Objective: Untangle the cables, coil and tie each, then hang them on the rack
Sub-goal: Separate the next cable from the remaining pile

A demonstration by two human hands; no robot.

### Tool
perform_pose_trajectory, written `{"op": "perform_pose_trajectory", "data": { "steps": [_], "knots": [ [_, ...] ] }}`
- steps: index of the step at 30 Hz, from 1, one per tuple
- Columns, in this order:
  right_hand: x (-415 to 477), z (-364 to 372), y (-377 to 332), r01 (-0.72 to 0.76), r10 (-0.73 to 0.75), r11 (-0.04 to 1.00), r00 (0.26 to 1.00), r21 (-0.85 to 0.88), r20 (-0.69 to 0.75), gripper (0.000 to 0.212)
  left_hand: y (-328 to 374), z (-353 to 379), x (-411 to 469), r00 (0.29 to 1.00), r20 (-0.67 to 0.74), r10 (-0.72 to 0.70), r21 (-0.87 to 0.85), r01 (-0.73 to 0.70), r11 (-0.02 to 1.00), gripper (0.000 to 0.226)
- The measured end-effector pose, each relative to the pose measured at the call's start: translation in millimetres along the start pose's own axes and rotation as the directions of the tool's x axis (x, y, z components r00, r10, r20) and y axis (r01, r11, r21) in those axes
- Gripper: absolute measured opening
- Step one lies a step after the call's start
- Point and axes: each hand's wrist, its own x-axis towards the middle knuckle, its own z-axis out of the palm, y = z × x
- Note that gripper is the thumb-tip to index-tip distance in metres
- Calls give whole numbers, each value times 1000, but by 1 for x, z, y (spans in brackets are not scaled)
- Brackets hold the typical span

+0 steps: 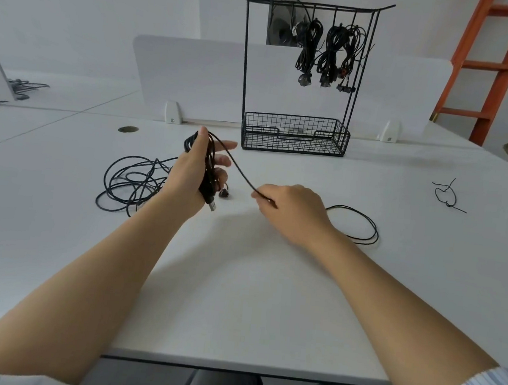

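My left hand [194, 171] grips a partly wound coil of black USB cable [210, 169], its silver plug [212, 206] sticking out below the palm. From the coil a strand runs down to my right hand [288, 209], which pinches it; the remainder of that cable [361, 224] loops on the table behind my right wrist. A loose tangle of thin black cable [129, 180] lies left of my left hand. The black wire rack [304, 73] stands at the back with three tied cable bundles [328, 53] hanging from its top bar.
A black twist tie [446, 195] lies on the white table [237, 284] at the right. The rack's wire basket [295, 134] sits at its base. A white divider panel [189, 74] stands behind it, and an orange ladder [491, 66] leans at the far right.
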Motion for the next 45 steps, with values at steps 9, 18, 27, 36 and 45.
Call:
{"op": "perform_pose_trajectory", "data": {
  "steps": [9,18,27,36,45],
  "knots": [
    [4,3,10,1,-1,990,1000,-139,-3,31,4,0,-4,984,72,-165,-336,180,924,58],
    [9,5,28,-149,132,983,980,-108,-151,33,10,-6,-6,956,94,-280,100,270,958,31],
    [4,-6,16,-180,229,963,939,200,-259,32,7,-5,-7,921,118,-372,508,266,819,31],
    [2,-6,9,-127,173,977,942,174,-286,28,3,2,-14,880,170,-444,912,30,410,57],
    [2,-7,14,-185,234,962,938,199,-255,29,-2,4,-16,806,383,-451,797,-41,602,49]
  ]
}}
